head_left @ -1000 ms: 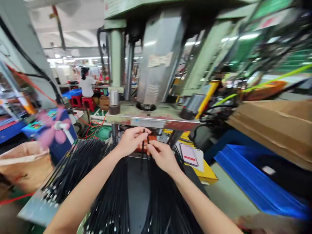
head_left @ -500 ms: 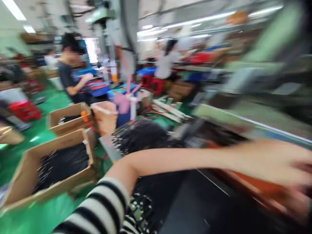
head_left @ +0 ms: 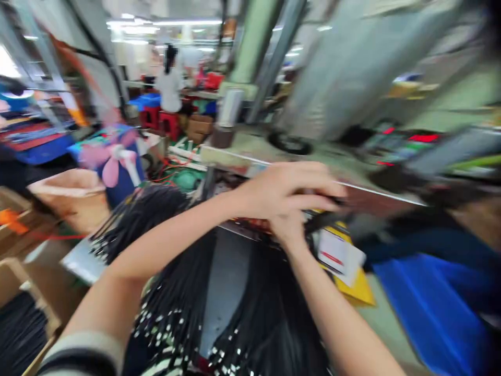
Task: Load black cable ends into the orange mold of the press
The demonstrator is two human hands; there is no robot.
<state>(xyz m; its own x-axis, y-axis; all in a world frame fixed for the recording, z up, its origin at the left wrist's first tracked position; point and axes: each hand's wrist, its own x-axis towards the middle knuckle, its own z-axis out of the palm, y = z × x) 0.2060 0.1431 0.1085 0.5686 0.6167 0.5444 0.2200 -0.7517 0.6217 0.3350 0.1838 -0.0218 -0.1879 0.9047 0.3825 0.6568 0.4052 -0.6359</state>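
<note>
My left hand [head_left: 291,188] reaches across from the left, its fingers bent around something dark and blurred. Close beneath it is my right hand [head_left: 287,224], which overlaps the left; its fingers are mostly hidden. A dark narrow piece [head_left: 323,222] shows beside the fingers, too smeared to identify. Below my arms, long black strips [head_left: 274,308] with small shiny ends lie in bunches over a grey surface [head_left: 225,282]. Another bundle of black strips [head_left: 156,209] hangs by my left forearm. White labels or cards [head_left: 332,253] on a yellow item [head_left: 354,290] lie just right of my hands.
A pale green machine [head_left: 242,149] with a metal edge stands ahead. Blue sheeting [head_left: 426,308] is at the right. On the left are a cardboard box [head_left: 50,318] of black strips, a lined bin [head_left: 74,201] and a pink fan [head_left: 113,156]. A person [head_left: 169,86] sits farther back.
The view has swung right. My left hand now shows nearer the middle, bent over the right hand, and my right arm has come into sight.
</note>
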